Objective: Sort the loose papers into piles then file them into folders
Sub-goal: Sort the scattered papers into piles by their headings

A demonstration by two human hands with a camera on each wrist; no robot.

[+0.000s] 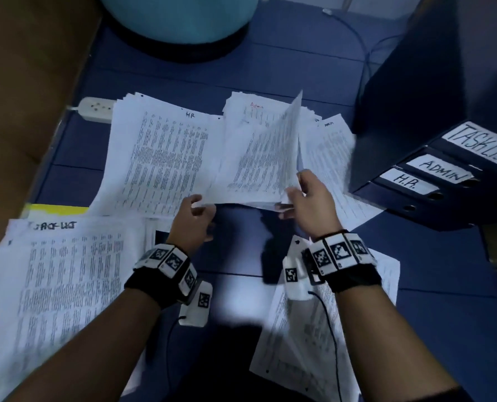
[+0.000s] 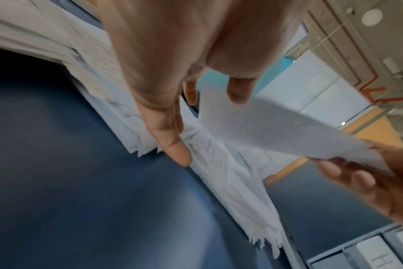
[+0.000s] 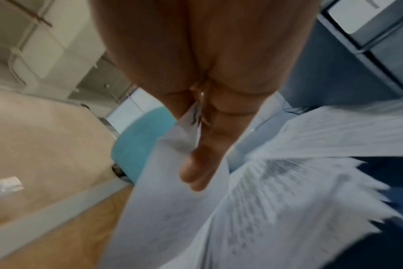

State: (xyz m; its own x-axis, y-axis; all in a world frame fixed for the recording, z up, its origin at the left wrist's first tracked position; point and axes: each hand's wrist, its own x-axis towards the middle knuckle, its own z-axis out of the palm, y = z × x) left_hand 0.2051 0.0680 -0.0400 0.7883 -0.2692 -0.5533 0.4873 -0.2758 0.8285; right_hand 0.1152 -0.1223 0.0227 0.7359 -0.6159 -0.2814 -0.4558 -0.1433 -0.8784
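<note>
Printed paper piles lie on the blue surface (image 1: 235, 68): an "HR" pile (image 1: 160, 158), an "Admin" pile (image 1: 250, 158) beside it, a "Task list" pile (image 1: 62, 285) at the lower left. My right hand (image 1: 296, 192) pinches the near corner of one sheet (image 1: 289, 140) and lifts it up off the Admin pile; the right wrist view shows my thumb (image 3: 193, 174) on that sheet (image 3: 173, 218). My left hand (image 1: 196, 210) rests with relaxed fingers (image 2: 173, 145) at the Admin pile's near edge and holds nothing. Dark binders (image 1: 432, 169) labelled TASKLIST, ADMIN and H.R. lie stacked at the right.
More loose sheets (image 1: 314, 343) lie under my right forearm and right of the Admin pile (image 1: 334, 146). A white power strip (image 1: 96, 108) lies behind the HR pile. A teal round object (image 1: 180, 18) stands at the back, a brown panel (image 1: 24, 82) at the left, a yellow folder (image 1: 59, 210) under the Task list pile.
</note>
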